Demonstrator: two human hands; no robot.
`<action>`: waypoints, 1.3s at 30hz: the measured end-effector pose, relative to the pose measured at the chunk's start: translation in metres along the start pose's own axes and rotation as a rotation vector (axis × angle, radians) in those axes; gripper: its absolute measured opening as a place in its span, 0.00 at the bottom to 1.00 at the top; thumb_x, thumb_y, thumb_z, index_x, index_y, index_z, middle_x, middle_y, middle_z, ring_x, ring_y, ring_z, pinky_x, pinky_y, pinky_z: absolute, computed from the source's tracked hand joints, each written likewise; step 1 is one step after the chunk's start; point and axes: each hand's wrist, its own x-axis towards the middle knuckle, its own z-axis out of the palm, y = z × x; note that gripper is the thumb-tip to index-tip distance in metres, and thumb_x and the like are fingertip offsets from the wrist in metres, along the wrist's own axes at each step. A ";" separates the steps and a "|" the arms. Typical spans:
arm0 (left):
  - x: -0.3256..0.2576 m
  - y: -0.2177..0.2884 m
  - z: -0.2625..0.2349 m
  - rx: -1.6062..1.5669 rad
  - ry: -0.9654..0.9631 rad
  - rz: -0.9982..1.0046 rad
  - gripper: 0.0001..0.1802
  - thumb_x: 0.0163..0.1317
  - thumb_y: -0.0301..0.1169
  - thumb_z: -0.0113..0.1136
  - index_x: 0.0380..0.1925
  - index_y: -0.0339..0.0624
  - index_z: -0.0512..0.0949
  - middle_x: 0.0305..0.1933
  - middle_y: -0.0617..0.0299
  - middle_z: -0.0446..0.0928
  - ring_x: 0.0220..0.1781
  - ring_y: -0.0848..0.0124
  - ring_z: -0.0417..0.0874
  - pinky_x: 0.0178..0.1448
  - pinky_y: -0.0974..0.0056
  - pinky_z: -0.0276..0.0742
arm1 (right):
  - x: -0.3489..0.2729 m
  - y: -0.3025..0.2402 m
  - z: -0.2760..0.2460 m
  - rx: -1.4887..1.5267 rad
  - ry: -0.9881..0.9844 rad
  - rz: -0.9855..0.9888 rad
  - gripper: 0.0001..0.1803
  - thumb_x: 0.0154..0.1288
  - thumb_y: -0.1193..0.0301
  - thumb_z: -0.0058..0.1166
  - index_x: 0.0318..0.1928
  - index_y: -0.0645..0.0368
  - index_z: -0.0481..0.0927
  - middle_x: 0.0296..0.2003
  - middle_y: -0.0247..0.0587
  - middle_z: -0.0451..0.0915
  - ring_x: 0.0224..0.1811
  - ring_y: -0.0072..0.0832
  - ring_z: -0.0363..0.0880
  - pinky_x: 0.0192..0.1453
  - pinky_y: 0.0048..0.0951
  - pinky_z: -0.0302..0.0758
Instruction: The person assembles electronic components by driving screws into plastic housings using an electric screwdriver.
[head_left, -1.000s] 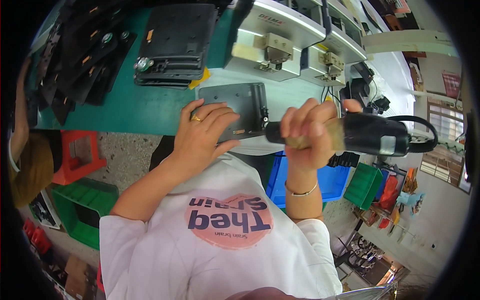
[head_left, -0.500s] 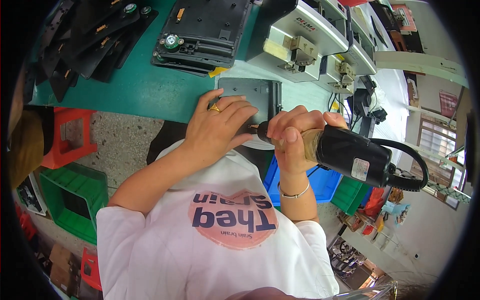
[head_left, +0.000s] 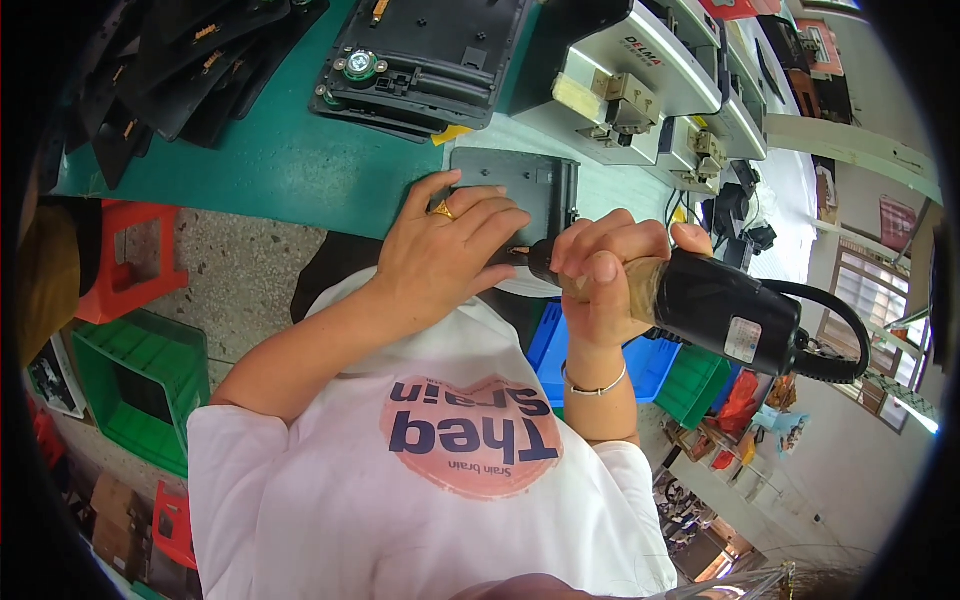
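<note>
A black electric screwdriver [head_left: 720, 310] is gripped in my right hand [head_left: 608, 275], its fingers wrapped round the taped front part. Its bit points left at the near edge of a dark plastic panel [head_left: 530, 175], close to my left thumb. My left hand [head_left: 445, 240] lies over that panel with its fingers spread, pressing on its left part; a ring is on one finger. Under my left palm part of the panel is hidden. I cannot tell whether the bit touches a screw.
Black plastic housings [head_left: 430, 60] are stacked beyond the panel; more dark panels [head_left: 190, 60] lie in a heap at the far left. Silver-grey machines [head_left: 650, 70] stand to the right on the green table [head_left: 260, 160]. A blue crate [head_left: 640, 365], green crate [head_left: 140, 390] and red stool [head_left: 130, 250] are below.
The whole view has shifted slightly, so the table things appear a little to the right. Both hands, the screwdriver and the panel keep nearly the same positions relative to one another.
</note>
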 end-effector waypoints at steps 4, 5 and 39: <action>0.000 0.000 0.001 -0.013 0.011 -0.001 0.31 0.45 0.40 0.74 0.51 0.50 0.73 0.52 0.67 0.78 0.63 0.69 0.74 0.71 0.51 0.56 | 0.000 -0.003 0.002 0.042 0.030 0.039 0.32 0.62 0.76 0.63 0.56 0.51 0.53 0.23 0.36 0.73 0.19 0.30 0.73 0.27 0.32 0.78; -0.001 0.000 0.001 -0.016 0.010 0.000 0.31 0.45 0.40 0.74 0.51 0.50 0.73 0.52 0.68 0.78 0.63 0.69 0.74 0.71 0.51 0.57 | 0.000 -0.003 0.003 0.042 0.030 0.042 0.32 0.62 0.76 0.63 0.56 0.51 0.53 0.23 0.36 0.73 0.19 0.30 0.73 0.27 0.32 0.78; -0.004 -0.005 0.006 0.000 0.026 0.004 0.34 0.46 0.42 0.73 0.55 0.53 0.71 0.53 0.66 0.78 0.63 0.69 0.74 0.72 0.53 0.55 | 0.007 0.007 -0.004 0.064 -0.114 0.016 0.33 0.58 0.82 0.64 0.55 0.55 0.55 0.26 0.37 0.74 0.22 0.27 0.75 0.29 0.28 0.77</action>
